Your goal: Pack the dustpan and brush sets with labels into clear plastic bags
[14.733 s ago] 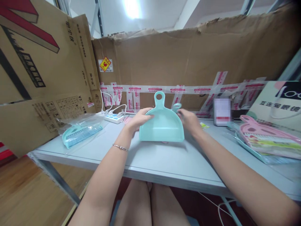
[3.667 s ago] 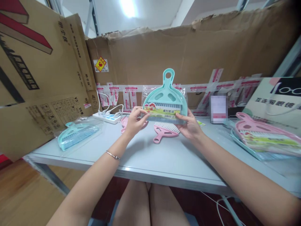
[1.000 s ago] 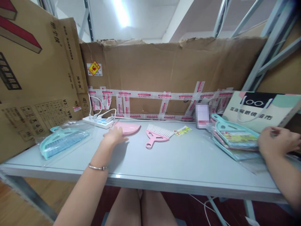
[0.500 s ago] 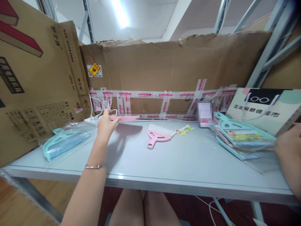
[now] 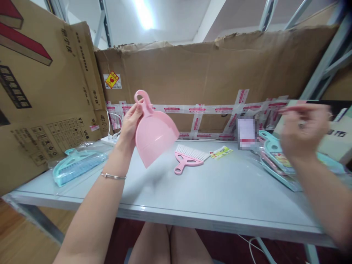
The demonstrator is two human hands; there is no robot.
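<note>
The left hand (image 5: 131,123) is closed around the looped handle of a pink dustpan (image 5: 156,134), which hangs tilted above the grey tabletop (image 5: 209,194), its wide lip facing down and to the right, a shadow on the surface below. Just right of that lip, well back from the table's front edge, a pink hand brush (image 5: 189,160) lies with white bristles away from the person; the printed label card (image 5: 221,151) sits just beside the bristle tips. A broad stretch of tabletop runs from the brush to the front edge and across to the stack of bagged brush-and-dustpan sets (image 5: 277,161) on the right. The right hand (image 5: 301,128) is raised in front of that stack and the paper bag (image 5: 337,135), fingers curled and blurred; whether it grips anything I cannot tell. Left of the dustpan, a bagged turquoise set (image 5: 78,167) borders the left forearm's room, while the cardboard panel (image 5: 178,73) walls the rear edge.
</note>
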